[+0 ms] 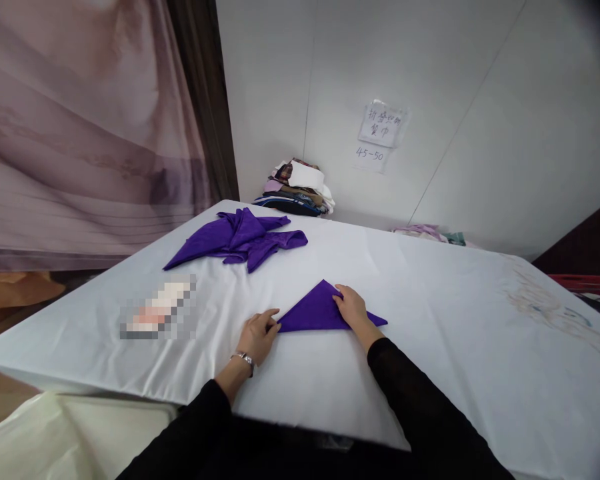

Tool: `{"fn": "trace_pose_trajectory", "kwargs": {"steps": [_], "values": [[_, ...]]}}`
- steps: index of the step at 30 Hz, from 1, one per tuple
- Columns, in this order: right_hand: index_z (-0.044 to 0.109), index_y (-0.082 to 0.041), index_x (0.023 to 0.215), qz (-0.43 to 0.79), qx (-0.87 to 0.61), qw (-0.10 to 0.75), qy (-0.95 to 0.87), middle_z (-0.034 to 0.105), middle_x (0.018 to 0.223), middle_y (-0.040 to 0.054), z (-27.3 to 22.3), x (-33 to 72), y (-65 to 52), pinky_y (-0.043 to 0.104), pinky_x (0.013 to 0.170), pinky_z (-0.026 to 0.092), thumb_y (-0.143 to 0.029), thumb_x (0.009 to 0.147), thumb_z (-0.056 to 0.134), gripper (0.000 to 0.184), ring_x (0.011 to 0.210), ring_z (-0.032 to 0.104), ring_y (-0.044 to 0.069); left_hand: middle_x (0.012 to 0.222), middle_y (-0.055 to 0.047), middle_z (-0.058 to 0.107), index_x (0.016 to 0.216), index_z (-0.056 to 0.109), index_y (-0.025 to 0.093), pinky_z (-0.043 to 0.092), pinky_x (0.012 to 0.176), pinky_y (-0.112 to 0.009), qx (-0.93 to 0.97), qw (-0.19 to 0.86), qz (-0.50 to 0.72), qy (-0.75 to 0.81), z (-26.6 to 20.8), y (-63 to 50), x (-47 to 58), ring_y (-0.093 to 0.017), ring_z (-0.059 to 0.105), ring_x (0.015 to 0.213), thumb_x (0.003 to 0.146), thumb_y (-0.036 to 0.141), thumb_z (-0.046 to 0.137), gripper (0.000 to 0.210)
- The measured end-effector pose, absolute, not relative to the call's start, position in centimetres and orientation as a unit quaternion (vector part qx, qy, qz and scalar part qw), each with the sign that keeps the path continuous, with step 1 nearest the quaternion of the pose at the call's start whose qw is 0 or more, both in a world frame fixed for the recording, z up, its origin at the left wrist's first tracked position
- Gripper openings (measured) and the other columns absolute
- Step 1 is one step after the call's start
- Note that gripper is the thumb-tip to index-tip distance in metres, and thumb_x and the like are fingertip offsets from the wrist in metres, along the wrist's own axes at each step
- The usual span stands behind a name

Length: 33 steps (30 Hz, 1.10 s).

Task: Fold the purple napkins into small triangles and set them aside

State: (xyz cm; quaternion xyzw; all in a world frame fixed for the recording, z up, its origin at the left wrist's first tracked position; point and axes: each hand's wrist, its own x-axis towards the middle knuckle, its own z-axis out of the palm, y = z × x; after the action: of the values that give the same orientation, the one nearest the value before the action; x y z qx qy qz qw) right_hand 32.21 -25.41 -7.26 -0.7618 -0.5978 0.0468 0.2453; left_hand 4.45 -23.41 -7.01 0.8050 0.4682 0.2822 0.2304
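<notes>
A purple cloth napkin (313,309), folded into a triangle, lies on the white-covered table with its point facing away from me. At its left corner is my left hand (257,335), thumb and a finger closed on the tip while the index finger sticks out above. My right hand (351,305) reaches over the right side of the triangle, its fingertips closed at the sloping edge a little below the top point. Part of the napkin's right side is covered by this hand, and the right corner shows beyond the wrist.
More purple napkins (230,237) lie in a loose heap at the table's (460,320) far left. A blurred-out flat object (160,310) rests nearer on the left. Behind the table are stacked folded fabrics (300,187), a wall with paper signs (383,127), and a curtain (90,133) at left.
</notes>
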Motion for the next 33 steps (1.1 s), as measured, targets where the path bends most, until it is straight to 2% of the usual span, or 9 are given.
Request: {"fn": "trace_pose_trajectory", "kwargs": {"steps": [6,9,14,18,25,33], "values": [[0.055,-0.02,0.119,0.05,-0.762,0.242,-0.598,0.062,0.114,0.007,-7.3,32.1,-25.5,0.034,0.09,0.043,-0.023,0.084,0.05,0.036,0.102,0.058,0.021,0.074,0.003,0.065,0.108,0.056,0.023,0.045,0.082,-0.035,0.807,0.222,0.289,0.464,-7.1,-23.4,4.5,-0.017,0.059,0.08,0.081,0.021,0.051,0.027],[0.055,-0.019,0.119,0.044,-0.769,0.237,-0.592,0.061,0.115,0.0062,-7.3,32.1,-25.5,0.031,0.091,0.042,-0.023,0.085,0.05,0.035,0.102,0.057,0.019,0.086,-0.001,0.065,0.108,0.056,0.021,0.046,0.084,-0.037,0.814,0.218,0.305,0.443,-7.4,-23.3,4.1,-0.019,0.058,0.088,0.077,0.027,0.059,0.031],[0.056,-0.019,0.119,0.031,-0.77,0.23,-0.595,0.062,0.114,0.0061,-7.4,32.2,-25.5,0.031,0.089,0.043,-0.025,0.085,0.049,0.035,0.102,0.057,0.019,0.097,-0.004,0.063,0.081,0.061,0.021,0.045,0.088,-0.039,0.844,0.19,0.302,0.4,-7.8,-23.1,3.2,-0.021,0.056,0.096,0.072,0.025,0.063,0.01],[0.056,-0.02,0.119,0.039,-0.767,0.228,-0.598,0.062,0.114,0.0053,-7.4,32.4,-25.4,0.03,0.088,0.043,-0.026,0.086,0.049,0.035,0.1,0.058,0.018,0.103,-0.004,0.062,0.077,0.061,0.022,0.045,0.09,-0.041,0.849,0.18,0.286,0.406,-7.8,-23.0,3.0,-0.022,0.055,0.101,0.074,0.022,0.059,0.004],[0.055,-0.022,0.119,0.039,-0.776,0.228,-0.587,0.06,0.118,0.005,-7.8,32.7,-25.4,0.031,0.091,0.041,-0.028,0.086,0.048,0.035,0.108,0.054,0.019,0.109,-0.004,0.062,0.077,0.062,0.021,0.041,0.095,-0.043,0.85,0.18,0.251,0.426,-7.2,-23.4,3.1,-0.023,0.05,0.112,0.077,0.02,0.054,0.008],[0.055,-0.02,0.12,0.036,-0.772,0.228,-0.593,0.06,0.117,0.0057,-8.0,32.9,-25.3,0.032,0.089,0.043,-0.028,0.086,0.048,0.036,0.104,0.056,0.019,0.115,-0.005,0.06,0.08,0.062,0.02,0.035,0.101,-0.044,0.851,0.17,0.226,0.442,-7.3,-23.5,3.4,-0.023,0.043,0.121,0.085,0.022,0.043,0.02]]}}
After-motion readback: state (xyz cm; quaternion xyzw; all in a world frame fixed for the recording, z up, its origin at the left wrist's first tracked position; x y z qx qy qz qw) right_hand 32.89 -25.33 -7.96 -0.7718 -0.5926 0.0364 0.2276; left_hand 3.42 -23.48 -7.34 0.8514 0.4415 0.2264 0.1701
